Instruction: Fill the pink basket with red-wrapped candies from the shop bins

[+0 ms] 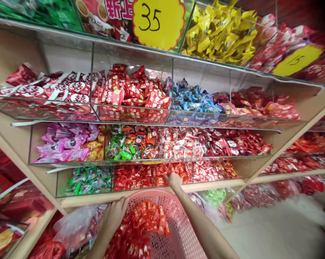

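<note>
A pink perforated plastic basket (175, 216) is below the shelves, partly filled with red-wrapped candies (148, 217). My left hand (115, 214) is closed over the basket's left rim near the shelf edge. Above the far rim, my right hand (175, 181) reaches to the front of a lower-shelf bin of red-wrapped candies (182, 168). Its thumb sticks out to the left, apart from the other fingers, whose tips are hidden. No candy shows in that hand. To the left is another bin of red candies (135, 176), and to the right one of pink-and-white candies (208, 171).
Clear dividers separate wrapped candies on several shelves, including green ones (89, 180) and blue ones (192, 97). Yellow price signs (159, 21) hang above. Plastic bags (77, 225) lie under the lowest shelf. Pale floor (275, 223) extends to the right.
</note>
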The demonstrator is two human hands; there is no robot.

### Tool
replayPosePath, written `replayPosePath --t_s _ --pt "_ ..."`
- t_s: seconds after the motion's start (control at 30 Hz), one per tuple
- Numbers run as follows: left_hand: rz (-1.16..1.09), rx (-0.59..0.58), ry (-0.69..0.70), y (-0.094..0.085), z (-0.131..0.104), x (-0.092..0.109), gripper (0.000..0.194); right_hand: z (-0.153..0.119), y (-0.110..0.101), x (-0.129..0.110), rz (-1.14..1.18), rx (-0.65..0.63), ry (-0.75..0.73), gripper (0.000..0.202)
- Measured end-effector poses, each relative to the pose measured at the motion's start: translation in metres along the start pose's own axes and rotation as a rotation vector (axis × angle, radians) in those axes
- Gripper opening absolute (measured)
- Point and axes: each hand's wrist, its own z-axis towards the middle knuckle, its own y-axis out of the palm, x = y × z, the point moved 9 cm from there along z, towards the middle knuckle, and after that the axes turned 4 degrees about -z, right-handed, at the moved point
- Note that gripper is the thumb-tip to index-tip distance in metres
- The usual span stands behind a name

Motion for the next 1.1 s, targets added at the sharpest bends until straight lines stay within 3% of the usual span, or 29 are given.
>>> replayPosePath --t_s 0.1,0.47,0.83,1.1 --pt "-0.002 0.003 0.003 0.001 0.000 0.000 0.044 0.004 0.012 0.005 0.057 -0.073 0.080 0.039" --pt "0.013 0.000 0.000 -0.001 0.000 0.001 0.043 0.007 0.021 0.010 0.164 -0.116 0.157 0.033" --pt "0.014 0.019 0.017 0.002 0.002 -0.001 0.043 0.008 0.022 0.011 0.218 -0.110 0.207 0.035" --pt "0.014 0.007 0.003 0.004 0.002 -0.002 0.045 0.011 0.021 0.016 0.357 -0.071 0.208 0.025"
